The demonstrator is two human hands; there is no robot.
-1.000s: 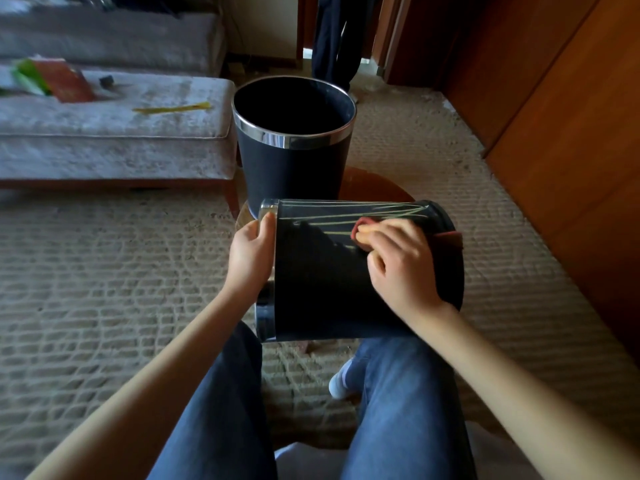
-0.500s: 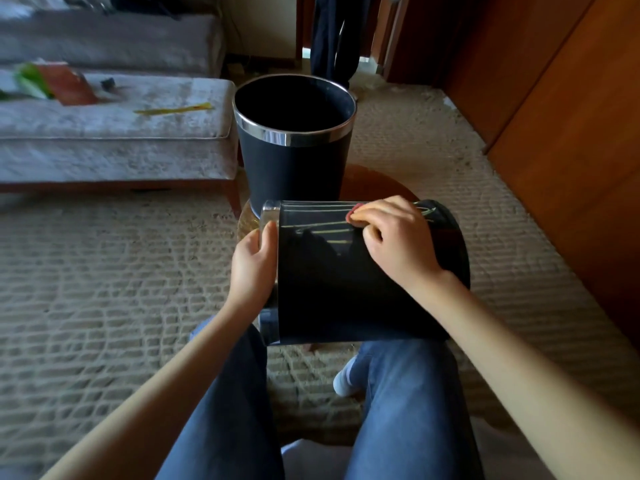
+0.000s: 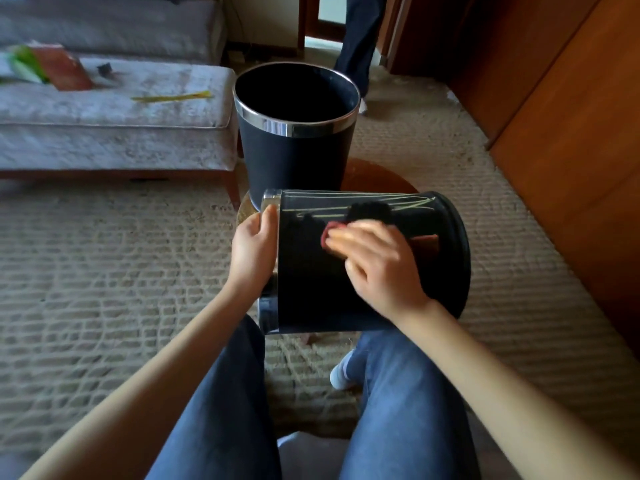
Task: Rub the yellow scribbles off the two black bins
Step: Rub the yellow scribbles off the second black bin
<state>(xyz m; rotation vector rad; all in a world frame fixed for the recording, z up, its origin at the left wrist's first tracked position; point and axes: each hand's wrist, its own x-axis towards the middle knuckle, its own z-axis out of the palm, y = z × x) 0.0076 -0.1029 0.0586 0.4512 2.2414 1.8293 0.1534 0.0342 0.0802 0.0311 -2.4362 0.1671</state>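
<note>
While the person sat with knees apart, the scene stood thus:
Near bin: a black bin (image 3: 311,289) lay on its side across the lap, chrome rim to the left, base to the right.
Scribbles: yellow scribbles (image 3: 363,202) ran in long strokes along the upper side of that bin; the lower side looked plain black.
Left hand: the left hand (image 3: 254,251) gripped the bin at its rim end, thumb on top.
Right hand: the right hand (image 3: 381,265) was closed on a red-edged sponge (image 3: 330,235), pressing it to the bin wall just below the scribbles.
Far bin: a second black bin (image 3: 294,154) stood upright beyond the first, on a round wooden counter (image 3: 377,178); I could see no marks on the side facing me.
Carpet: a beige carpet (image 3: 104,271) covered the floor.
Bench: a grey cushioned bench (image 3: 114,133) stood to the left, with a yellow strip (image 3: 173,97) lying on it.
Doorway: another person's dark trouser legs (image 3: 356,39) stood behind the upright bin.
</note>
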